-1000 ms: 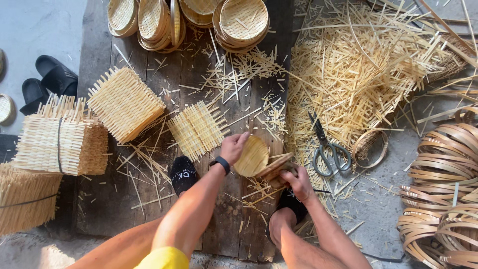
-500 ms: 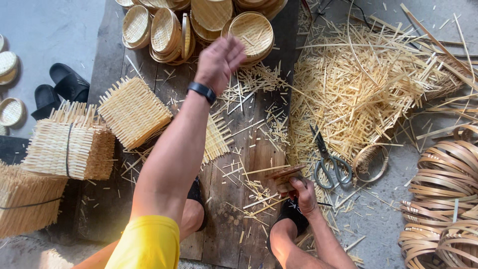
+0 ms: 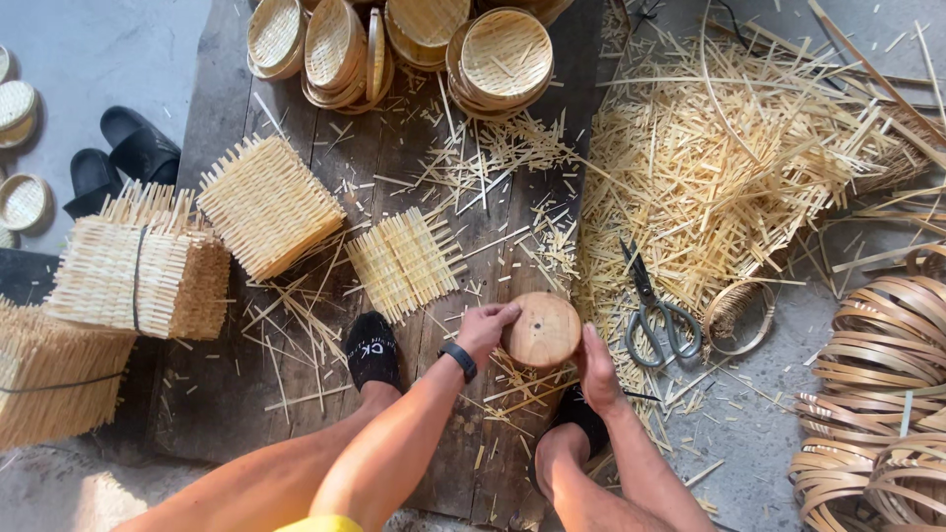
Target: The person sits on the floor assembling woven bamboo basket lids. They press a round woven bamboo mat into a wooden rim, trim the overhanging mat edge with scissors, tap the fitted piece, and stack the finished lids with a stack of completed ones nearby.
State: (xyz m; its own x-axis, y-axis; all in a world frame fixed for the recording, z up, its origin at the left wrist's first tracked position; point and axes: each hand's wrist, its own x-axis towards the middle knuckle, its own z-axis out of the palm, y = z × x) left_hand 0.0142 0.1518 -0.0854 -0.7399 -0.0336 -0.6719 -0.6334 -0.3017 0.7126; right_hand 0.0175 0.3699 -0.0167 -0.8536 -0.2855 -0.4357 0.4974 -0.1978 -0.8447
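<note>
A round wooden disc (image 3: pixel 543 329) with a small dark dot in its middle rests on the dark wooden boards (image 3: pixel 227 108). My left hand (image 3: pixel 484 327), with a black wristband, grips the disc's left edge. My right hand (image 3: pixel 596 371) presses against its lower right edge. A flat woven bamboo mat (image 3: pixel 405 261) lies just beyond my left hand. Loose bamboo slivers lie under and around the disc.
Stacked round woven trays (image 3: pixel 506 56) stand at the far edge. Woven mat stacks (image 3: pixel 267 204) and tied bundles (image 3: pixel 138 274) lie left. Scissors (image 3: pixel 654 307), a small ring (image 3: pixel 739 315) and a heap of bamboo strips (image 3: pixel 729 167) lie right. Coiled bamboo hoops (image 3: pixel 877 394) sit far right. Black slippers (image 3: pixel 118 158) sit at the left.
My left hand came back from the far tray stack, where it reached half a second ago, and now holds the wooden disc together with my right hand.
</note>
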